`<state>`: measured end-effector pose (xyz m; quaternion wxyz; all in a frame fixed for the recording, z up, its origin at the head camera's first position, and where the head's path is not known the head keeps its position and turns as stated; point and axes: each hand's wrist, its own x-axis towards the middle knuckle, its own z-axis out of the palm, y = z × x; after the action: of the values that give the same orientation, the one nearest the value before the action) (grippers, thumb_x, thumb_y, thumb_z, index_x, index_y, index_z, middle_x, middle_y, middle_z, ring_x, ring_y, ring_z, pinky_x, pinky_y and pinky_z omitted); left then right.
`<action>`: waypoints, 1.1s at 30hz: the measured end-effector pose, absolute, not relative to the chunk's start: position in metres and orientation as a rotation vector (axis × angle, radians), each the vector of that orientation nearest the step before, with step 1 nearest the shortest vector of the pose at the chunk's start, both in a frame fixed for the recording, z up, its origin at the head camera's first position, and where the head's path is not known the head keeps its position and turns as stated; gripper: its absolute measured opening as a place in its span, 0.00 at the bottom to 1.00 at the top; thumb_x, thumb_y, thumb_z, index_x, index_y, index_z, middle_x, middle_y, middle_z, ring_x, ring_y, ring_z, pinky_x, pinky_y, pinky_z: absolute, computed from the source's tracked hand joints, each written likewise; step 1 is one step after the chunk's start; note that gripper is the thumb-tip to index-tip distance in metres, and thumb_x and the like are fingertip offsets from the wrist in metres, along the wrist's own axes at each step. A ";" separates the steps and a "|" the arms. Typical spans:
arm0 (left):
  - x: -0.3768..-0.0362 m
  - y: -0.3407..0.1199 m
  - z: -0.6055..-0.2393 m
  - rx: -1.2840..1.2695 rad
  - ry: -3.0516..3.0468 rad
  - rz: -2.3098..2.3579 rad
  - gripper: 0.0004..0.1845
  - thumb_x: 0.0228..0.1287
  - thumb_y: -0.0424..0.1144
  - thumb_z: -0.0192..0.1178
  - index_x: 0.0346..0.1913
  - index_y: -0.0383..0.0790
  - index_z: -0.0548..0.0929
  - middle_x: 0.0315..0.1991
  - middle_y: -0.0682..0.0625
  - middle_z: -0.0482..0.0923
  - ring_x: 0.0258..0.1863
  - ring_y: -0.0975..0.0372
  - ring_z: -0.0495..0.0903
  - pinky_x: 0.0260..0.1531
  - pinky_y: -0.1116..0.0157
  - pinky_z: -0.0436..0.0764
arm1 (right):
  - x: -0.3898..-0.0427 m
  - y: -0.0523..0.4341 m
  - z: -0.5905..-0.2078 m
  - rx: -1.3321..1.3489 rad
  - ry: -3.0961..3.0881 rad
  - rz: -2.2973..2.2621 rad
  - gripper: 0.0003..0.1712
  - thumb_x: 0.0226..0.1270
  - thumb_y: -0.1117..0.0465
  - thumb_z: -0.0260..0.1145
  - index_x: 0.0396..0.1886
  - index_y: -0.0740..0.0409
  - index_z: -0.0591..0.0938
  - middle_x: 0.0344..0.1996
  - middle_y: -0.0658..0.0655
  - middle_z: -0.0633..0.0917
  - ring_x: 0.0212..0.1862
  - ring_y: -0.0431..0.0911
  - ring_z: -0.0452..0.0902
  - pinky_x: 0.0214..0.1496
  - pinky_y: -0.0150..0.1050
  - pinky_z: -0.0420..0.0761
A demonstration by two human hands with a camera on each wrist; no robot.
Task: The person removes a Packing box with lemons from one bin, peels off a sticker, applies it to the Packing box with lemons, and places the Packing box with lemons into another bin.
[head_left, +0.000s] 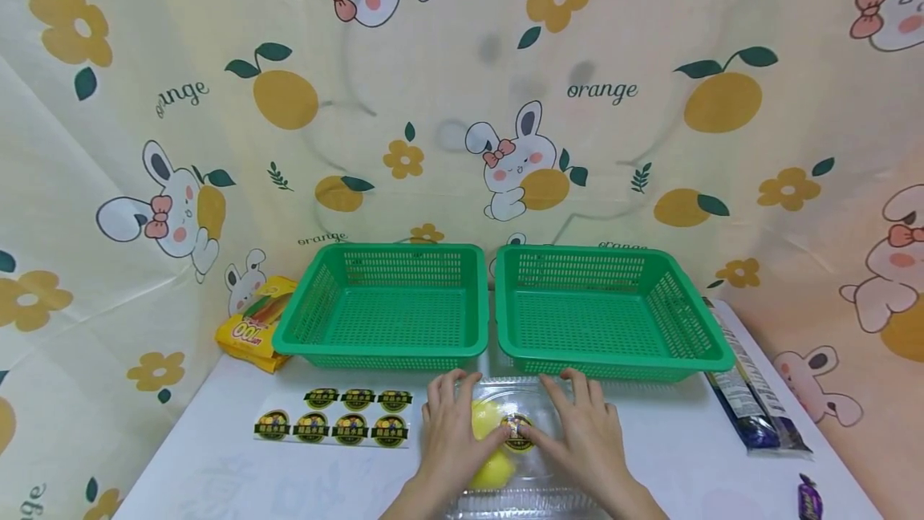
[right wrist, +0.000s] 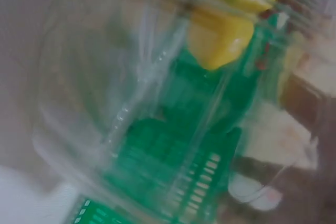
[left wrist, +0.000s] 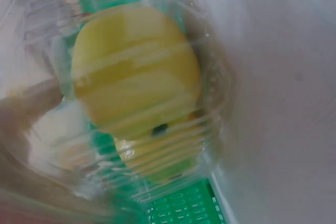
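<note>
A clear plastic clamshell box (head_left: 509,497) lies on the white table (head_left: 664,448) at the front centre, with two yellow lemons (head_left: 494,470) inside. A round black-and-yellow sticker (head_left: 518,432) sits on its lid. My left hand (head_left: 447,433) and right hand (head_left: 586,433) both rest flat on the lid, fingers spread toward the far edge and thumbs meeting at the sticker. The left wrist view shows a lemon (left wrist: 134,82) through the ribbed plastic. In the right wrist view a lemon (right wrist: 226,30) shows through the blurred plastic.
Two empty green baskets (head_left: 382,356) (head_left: 613,366) stand side by side just behind the box. A sheet of several round stickers (head_left: 334,417) lies at the left. A yellow packet (head_left: 253,326) is far left, a dark blue packet (head_left: 751,396) and a purple sweet (head_left: 810,497) at the right.
</note>
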<state>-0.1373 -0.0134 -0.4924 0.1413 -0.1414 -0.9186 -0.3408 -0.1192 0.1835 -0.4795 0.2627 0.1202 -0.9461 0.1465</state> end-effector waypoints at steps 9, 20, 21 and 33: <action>-0.141 -0.014 -0.490 -0.402 -2.637 -0.987 0.38 0.49 0.54 0.75 0.62 0.40 0.76 0.61 0.42 0.68 0.61 0.50 0.62 0.54 0.49 0.71 | -0.126 0.183 -0.481 0.318 -2.552 0.352 0.39 0.49 0.38 0.78 0.57 0.55 0.81 0.52 0.62 0.75 0.48 0.58 0.74 0.30 0.47 0.74; -0.141 -0.015 -0.490 -0.404 -2.613 -0.988 0.32 0.53 0.46 0.73 0.60 0.39 0.77 0.58 0.45 0.69 0.60 0.51 0.62 0.48 0.55 0.70 | -0.127 0.183 -0.480 0.314 -2.555 0.364 0.32 0.53 0.46 0.78 0.56 0.54 0.82 0.51 0.61 0.76 0.47 0.56 0.73 0.31 0.43 0.70; -0.141 -0.015 -0.490 -0.406 -2.615 -0.997 0.31 0.55 0.46 0.73 0.61 0.39 0.76 0.58 0.45 0.68 0.61 0.51 0.61 0.48 0.55 0.70 | -0.127 0.183 -0.480 0.315 -2.557 0.369 0.30 0.55 0.48 0.77 0.56 0.54 0.82 0.52 0.61 0.76 0.47 0.56 0.73 0.32 0.44 0.70; -0.140 -0.018 -0.491 -0.421 -2.660 -1.057 0.44 0.46 0.59 0.74 0.65 0.42 0.73 0.62 0.45 0.66 0.63 0.51 0.59 0.57 0.47 0.68 | -0.125 0.190 -0.482 0.395 -2.565 0.350 0.40 0.50 0.39 0.77 0.58 0.56 0.81 0.53 0.63 0.76 0.51 0.58 0.73 0.35 0.52 0.77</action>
<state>-0.1397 -0.0177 -0.4913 0.1237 -0.1445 -0.9124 -0.3625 -0.1246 0.1896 -0.4817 0.2587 0.1457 -0.9461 0.1290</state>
